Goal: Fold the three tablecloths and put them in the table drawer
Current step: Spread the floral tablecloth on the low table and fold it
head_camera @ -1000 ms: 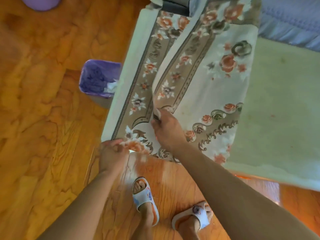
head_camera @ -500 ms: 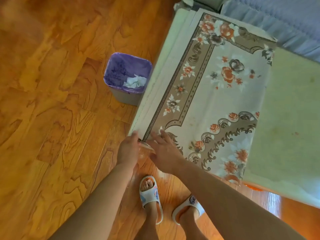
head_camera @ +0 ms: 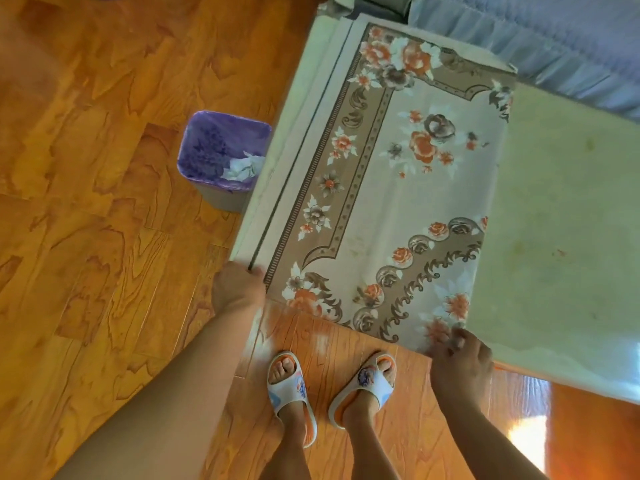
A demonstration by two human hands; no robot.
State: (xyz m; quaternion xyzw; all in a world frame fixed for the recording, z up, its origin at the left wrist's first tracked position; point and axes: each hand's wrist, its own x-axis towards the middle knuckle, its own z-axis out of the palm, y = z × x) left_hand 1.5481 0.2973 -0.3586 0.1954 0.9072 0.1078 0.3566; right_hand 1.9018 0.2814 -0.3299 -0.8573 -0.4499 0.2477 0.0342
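- The left hand (head_camera: 238, 289) grips the near left corner of the folded cream tablecloth with a tan border and orange flower print (head_camera: 391, 188); its fingers are curled round the stacked edges, where a dark stripe of the border shows between finger and thumb.
- The right hand (head_camera: 460, 358) is at the near right corner of the same tablecloth. Its fingers are bent and blurred, with the fingertips (head_camera: 450, 341) touching the cloth's edge; whether they pinch the cloth or only rest on it cannot be told.
- The tablecloth lies flat on the pale cream tabletop (head_camera: 561, 237), covering its left part. The near edge hangs a little past the front of the tabletop, and several layers show along the left side.
- To the right of the cloth the tabletop is bare, with faint stains.
- A grey bin lined with a purple plastic bag (head_camera: 223, 161) stands on the orange-brown wooden floor (head_camera: 86, 202), just beside the tabletop's left edge, with crumpled white paper inside.
- Two feet in white slide sandals with orange soles (head_camera: 332, 386) stand on the floor between the two arms, close to the cloth's near edge.
- A pale blue ruffled fabric (head_camera: 554, 46) lies beyond the far right of the tabletop.
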